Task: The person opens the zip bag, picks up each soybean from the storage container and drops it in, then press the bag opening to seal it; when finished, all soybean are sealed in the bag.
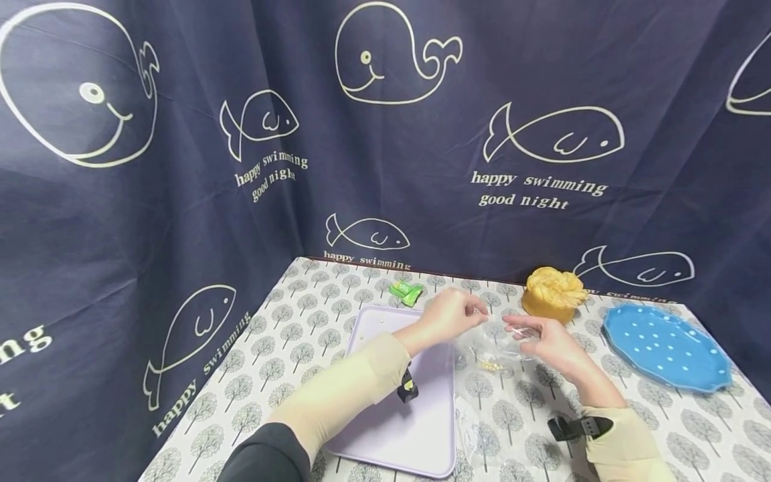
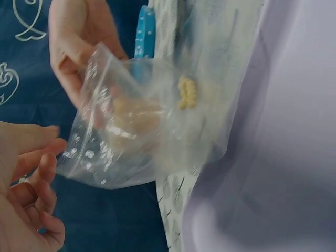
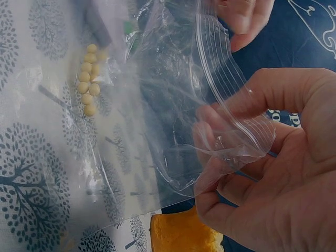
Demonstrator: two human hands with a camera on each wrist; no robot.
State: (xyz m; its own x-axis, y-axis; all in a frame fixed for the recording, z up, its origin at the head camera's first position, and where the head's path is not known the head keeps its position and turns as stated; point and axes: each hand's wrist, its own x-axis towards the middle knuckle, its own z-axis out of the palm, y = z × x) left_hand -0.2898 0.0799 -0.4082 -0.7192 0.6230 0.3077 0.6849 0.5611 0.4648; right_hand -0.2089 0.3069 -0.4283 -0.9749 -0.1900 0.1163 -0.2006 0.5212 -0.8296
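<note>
A clear zip-lock plastic bag [image 3: 173, 105] hangs mouth-up between the two hands over the tablecloth. Several round pale yellow beans [image 3: 89, 79] lie together low in it; they also show through the film in the left wrist view [image 2: 187, 93]. My left hand [image 1: 448, 316] pinches one top corner of the bag by the zip strip. At the opposite corner, the right hand [image 1: 551, 345] holds the zip edge between thumb and curled fingers, the film lying over some of them.
A lilac tray [image 1: 415, 428] lies under my left forearm, a few tiny specks at its far end. Behind it are green wrapped packets [image 1: 406, 292]. A yellow bread bun [image 1: 551, 294] stands beyond the right hand. A blue dotted plate [image 1: 662, 348] is farther right. A dark curtain [image 1: 385, 167] hangs behind.
</note>
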